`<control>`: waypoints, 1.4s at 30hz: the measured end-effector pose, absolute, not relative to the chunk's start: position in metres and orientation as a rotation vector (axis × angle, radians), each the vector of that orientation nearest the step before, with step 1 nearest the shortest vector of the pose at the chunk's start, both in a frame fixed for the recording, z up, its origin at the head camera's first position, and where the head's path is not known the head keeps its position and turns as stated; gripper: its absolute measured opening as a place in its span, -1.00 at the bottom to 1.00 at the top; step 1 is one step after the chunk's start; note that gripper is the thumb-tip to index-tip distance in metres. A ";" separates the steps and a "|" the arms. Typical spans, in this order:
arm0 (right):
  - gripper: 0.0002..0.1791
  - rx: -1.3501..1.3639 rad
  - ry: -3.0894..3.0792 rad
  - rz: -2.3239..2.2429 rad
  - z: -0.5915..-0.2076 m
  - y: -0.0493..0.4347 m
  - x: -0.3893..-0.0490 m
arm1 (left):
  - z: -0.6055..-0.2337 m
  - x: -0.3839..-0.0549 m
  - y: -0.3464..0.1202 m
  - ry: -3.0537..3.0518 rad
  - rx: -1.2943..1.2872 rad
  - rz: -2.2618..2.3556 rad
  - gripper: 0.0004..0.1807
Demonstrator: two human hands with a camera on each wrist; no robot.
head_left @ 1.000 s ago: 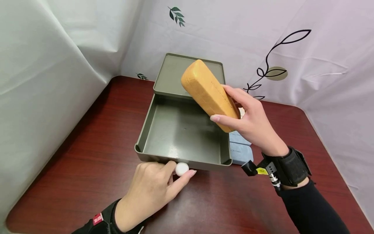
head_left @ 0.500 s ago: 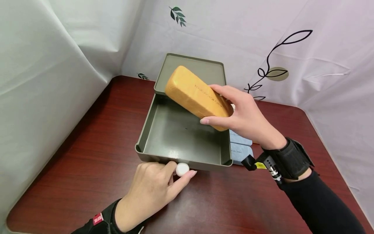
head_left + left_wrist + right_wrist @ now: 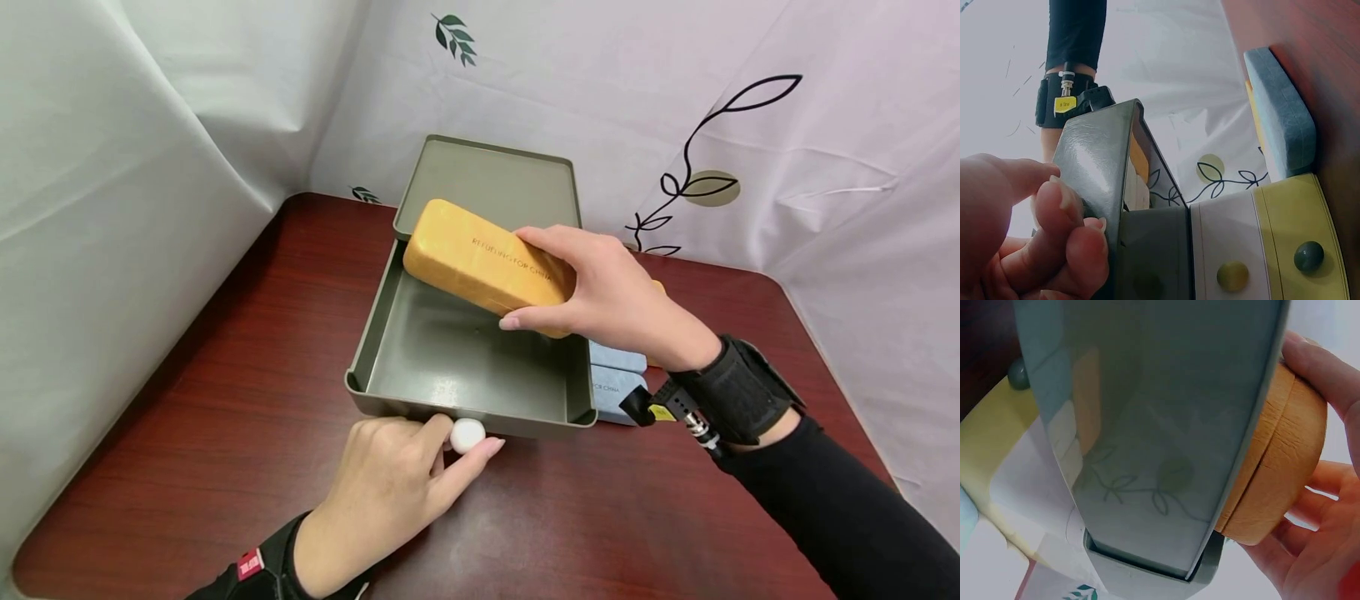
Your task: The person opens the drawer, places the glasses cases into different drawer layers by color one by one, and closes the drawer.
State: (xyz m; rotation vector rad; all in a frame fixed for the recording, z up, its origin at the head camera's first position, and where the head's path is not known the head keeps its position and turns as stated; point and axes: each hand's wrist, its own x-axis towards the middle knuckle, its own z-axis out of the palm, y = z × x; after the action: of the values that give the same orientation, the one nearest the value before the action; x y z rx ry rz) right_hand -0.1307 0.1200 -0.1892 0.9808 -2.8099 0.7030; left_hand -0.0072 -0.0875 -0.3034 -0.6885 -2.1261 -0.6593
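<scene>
In the head view my right hand (image 3: 600,283) grips an orange glasses case (image 3: 480,258) printed with "REFUELING FOR CHINA". The case is tilted over the far part of a grey-green drawer (image 3: 468,358). My left hand (image 3: 397,475) is at the drawer's front, thumb and index finger around its white round knob (image 3: 468,435). The drawer's inside shows bare. From the right wrist, the orange case (image 3: 1272,450) appears beyond the drawer's side wall (image 3: 1154,412), fingers curled around it. In the left wrist view, the left fingers (image 3: 1085,250) lie against the drawer front (image 3: 1097,162).
The grey-green top (image 3: 495,183) of the cabinet stands behind the drawer. Lower white (image 3: 1225,231) and yellow (image 3: 1294,215) drawers have knobs. Light blue cases (image 3: 617,387) lie on the dark red table (image 3: 247,375) to the right. A patterned white cloth (image 3: 570,83) hangs behind.
My right hand has moved the orange case left and lower over the drawer, turning it from steep to flatter. The left hand and the drawer have stayed put.
</scene>
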 end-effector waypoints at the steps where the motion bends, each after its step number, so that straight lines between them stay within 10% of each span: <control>1: -0.16 0.989 -2.816 0.671 -0.188 0.119 -0.131 | -0.304 -0.007 -0.088 -2.126 -0.688 -0.661 -0.42; 42: -0.17 1.153 -2.934 -0.058 -0.208 0.083 -0.139 | -0.305 -0.008 -0.089 -2.127 -0.702 -0.697 -0.44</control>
State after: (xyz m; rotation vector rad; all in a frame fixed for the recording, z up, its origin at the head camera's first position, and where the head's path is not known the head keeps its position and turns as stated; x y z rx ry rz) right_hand -0.1389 0.0825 -0.2076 1.1533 -2.9342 -0.0578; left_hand -0.0075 -0.0886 -0.3049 -0.7021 -2.1265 -0.6970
